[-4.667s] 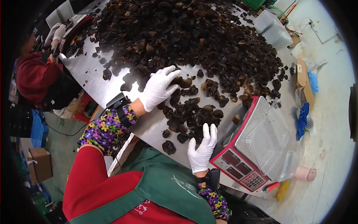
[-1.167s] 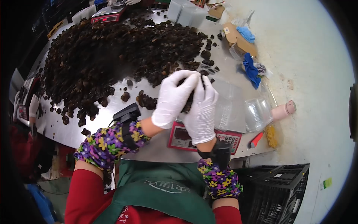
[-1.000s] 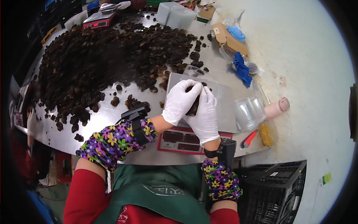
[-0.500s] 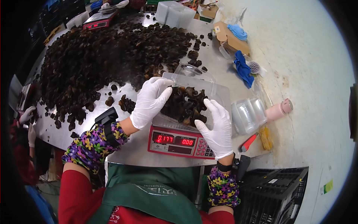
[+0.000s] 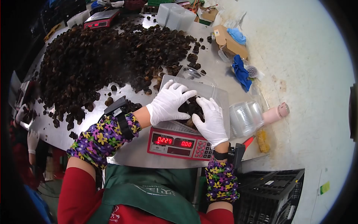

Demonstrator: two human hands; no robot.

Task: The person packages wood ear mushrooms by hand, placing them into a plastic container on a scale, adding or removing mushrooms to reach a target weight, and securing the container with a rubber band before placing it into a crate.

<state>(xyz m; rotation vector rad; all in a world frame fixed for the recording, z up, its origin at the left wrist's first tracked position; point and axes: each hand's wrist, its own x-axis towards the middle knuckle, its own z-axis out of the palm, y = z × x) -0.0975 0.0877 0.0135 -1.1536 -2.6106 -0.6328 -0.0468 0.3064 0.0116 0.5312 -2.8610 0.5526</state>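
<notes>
Touching dark pieces (image 5: 192,107), left hand (image 5: 167,103), right hand (image 5: 212,122); clear tubs (image 5: 246,117) beside scale (image 5: 179,146)

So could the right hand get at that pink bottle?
Probably yes: the right hand must leave the dark pieces and reach past the clear containers, but the pink bottle looks free at one end.

Metal table (image 5: 130,158): strewn with dark pieces (image 5: 85,63) — heaped towards the left
Near edge: occupied by a red-framed scale (image 5: 179,145)
Far edge: clear tubs (image 5: 175,16) stacked
</notes>
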